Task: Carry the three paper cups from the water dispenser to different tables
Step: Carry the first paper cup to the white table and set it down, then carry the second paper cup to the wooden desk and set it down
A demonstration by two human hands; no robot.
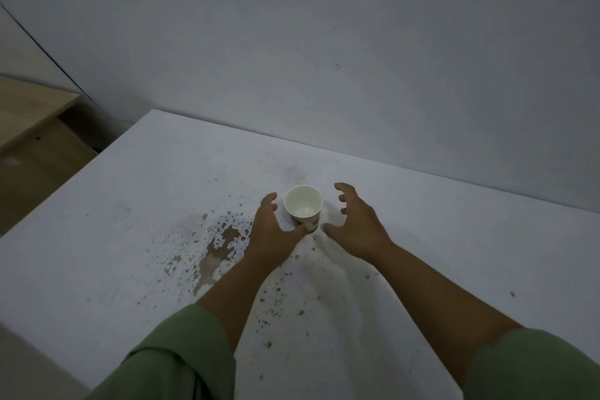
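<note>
One white paper cup (303, 204) with a dark print low on its side stands upright on a white table (130, 204). It looks empty or nearly so. My left hand (271, 230) curves around the cup's left side with fingers spread; the thumb touches the cup's lower front and the fingertips sit just off its wall. My right hand (357, 227) hovers to the right of the cup, fingers apart and curled, a small gap from it. No other cups or a water dispenser are in view.
The tabletop has chipped, stained paint (217, 247) left of my left forearm. A grey-white wall (324, 42) rises directly behind the table's far edge. A light wooden surface (29, 107) sits at the far left, with brown floor (32, 178) below it.
</note>
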